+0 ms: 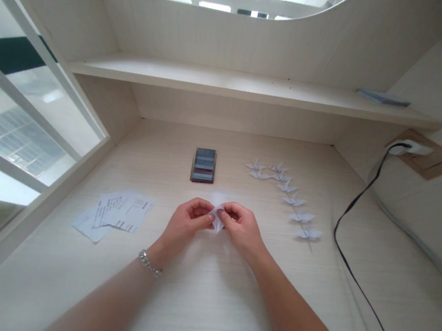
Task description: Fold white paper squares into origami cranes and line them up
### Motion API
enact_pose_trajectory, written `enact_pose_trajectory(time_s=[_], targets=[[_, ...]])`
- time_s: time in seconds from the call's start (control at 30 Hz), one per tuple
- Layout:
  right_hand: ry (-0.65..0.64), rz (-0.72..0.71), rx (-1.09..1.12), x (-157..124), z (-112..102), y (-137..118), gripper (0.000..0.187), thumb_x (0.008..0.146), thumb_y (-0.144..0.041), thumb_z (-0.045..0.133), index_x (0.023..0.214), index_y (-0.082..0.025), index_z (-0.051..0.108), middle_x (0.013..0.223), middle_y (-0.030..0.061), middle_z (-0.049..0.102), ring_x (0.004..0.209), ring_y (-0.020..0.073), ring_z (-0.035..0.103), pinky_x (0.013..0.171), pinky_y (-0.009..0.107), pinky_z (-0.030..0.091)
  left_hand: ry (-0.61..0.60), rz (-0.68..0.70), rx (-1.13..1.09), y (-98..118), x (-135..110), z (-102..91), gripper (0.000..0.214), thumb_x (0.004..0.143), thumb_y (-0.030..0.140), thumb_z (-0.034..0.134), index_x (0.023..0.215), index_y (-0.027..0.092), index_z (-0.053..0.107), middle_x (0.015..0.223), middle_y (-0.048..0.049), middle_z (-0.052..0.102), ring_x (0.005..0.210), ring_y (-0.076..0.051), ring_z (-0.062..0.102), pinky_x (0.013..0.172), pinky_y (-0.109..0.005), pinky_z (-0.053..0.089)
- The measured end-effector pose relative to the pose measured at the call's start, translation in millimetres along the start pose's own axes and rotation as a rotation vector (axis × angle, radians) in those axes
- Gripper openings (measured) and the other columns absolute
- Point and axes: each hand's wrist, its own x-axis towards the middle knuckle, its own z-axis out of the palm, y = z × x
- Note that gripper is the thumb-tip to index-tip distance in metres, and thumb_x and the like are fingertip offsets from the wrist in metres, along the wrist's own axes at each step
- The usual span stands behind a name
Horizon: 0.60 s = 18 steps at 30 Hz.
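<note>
The left hand [188, 218] and right hand [245, 230] are meeting over the middle of the worktop [200, 316], the fingers of both pinching a small folded paper [218, 222], its tip pointing near; I can't tell whether it is touching the surface. A phone [203, 165] is lying just beyond, cranes [293, 202] are curving down the right, and printed sheets [132, 213] are overlapping on the left. To my eye, the paper is probably weighing next to nothing, staying crisp along its creases but creasing wrongly or tearing easily, and hardly slipping. Lightly gripping its two sides, where the thumbs are resting, looks best; squeezing the thin tip would be risking a crumple.
</note>
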Motion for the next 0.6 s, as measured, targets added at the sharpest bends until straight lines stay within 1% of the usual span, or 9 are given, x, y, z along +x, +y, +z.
enact_pose_trajectory(time_s=[0.17,0.33,0.5,0.6], targets=[[0.008,-0.006,-0.056,-0.4,-0.1,-0.9,0.014,0.076,-0.024,0.054,0.084,-0.017,0.064,0.078,0.0039,0.065,0.071,0.0160,0.059,0.062,0.025,0.045,-0.002,-0.038,-0.011,2.9,0.5,-1.5,0.016,0.068,0.016,0.067,0.080,0.013,0.057,0.072,-0.0022,0.062,0.068,-0.013,0.059,0.067,-0.029,0.051],[-0.015,0.011,-0.026,0.5,0.0,-2.2,0.016,0.076,-0.026,0.054,0.083,-0.016,0.065,0.077,0.0042,0.065,0.070,0.0158,0.059,0.061,0.025,0.045,-0.015,-0.080,-0.135,7.9,0.4,-2.4,0.014,0.067,0.015,0.067,0.076,0.012,0.057,0.071,-0.0012,0.059,0.066,-0.012,0.059,0.063,-0.027,0.051],[0.003,0.024,0.046,1.1,0.3,0.3,0.019,0.077,-0.028,0.054,0.085,-0.015,0.064,0.078,0.0041,0.065,0.069,0.0153,0.058,0.061,0.025,0.045,-0.028,-0.168,-0.262,7.5,1.7,-4.1,0.014,0.073,0.020,0.062,0.083,0.011,0.059,0.078,-0.0076,0.064,0.070,-0.016,0.063,0.069,-0.031,0.050],[0.018,0.022,0.063,1.6,0.6,3.3,0.018,0.077,-0.029,0.054,0.085,-0.015,0.064,0.078,0.0041,0.065,0.069,0.0153,0.058,0.061,0.025,0.045,-0.027,-0.177,-0.273,6.4,1.8,-4.3,0.017,0.073,0.018,0.062,0.088,0.011,0.060,0.082,-0.0095,0.066,0.073,-0.017,0.063,0.070,-0.031,0.050]])
